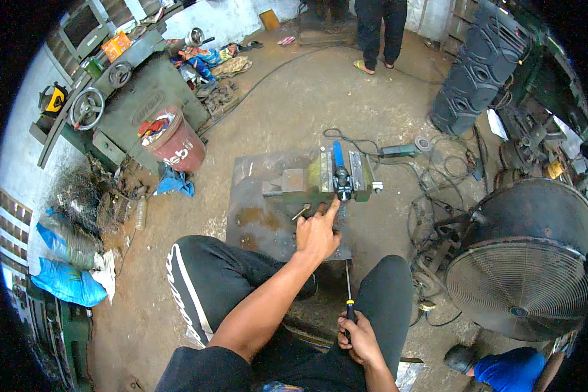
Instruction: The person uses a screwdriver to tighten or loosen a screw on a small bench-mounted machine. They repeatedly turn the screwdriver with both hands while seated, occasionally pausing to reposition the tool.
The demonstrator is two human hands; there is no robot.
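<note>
My left hand (pixel 317 234) reaches forward with its index finger stretched out and the other fingers bent. That fingertip is at the near end of a dark metal valve-like piece (pixel 343 186) with a blue lever (pixel 338 154), and the hand holds nothing. The piece sits between the jaws of a bench vise (pixel 315 171) on a stained metal plate (pixel 253 228). Low between my knees, my right hand (pixel 359 338) is wrapped around the black and yellow handle of a screwdriver (pixel 349 287). Its long shaft points forward, toward the plate's near edge.
An angle grinder (pixel 402 149) lies beyond the vise, its cord looping across the floor. A large drum fan (pixel 519 277) stands at right, with stacked tires (pixel 473 78) behind it. At left are a red bucket (pixel 179 144) and a green machine (pixel 144 98). Another person (pixel 379 29) stands far ahead.
</note>
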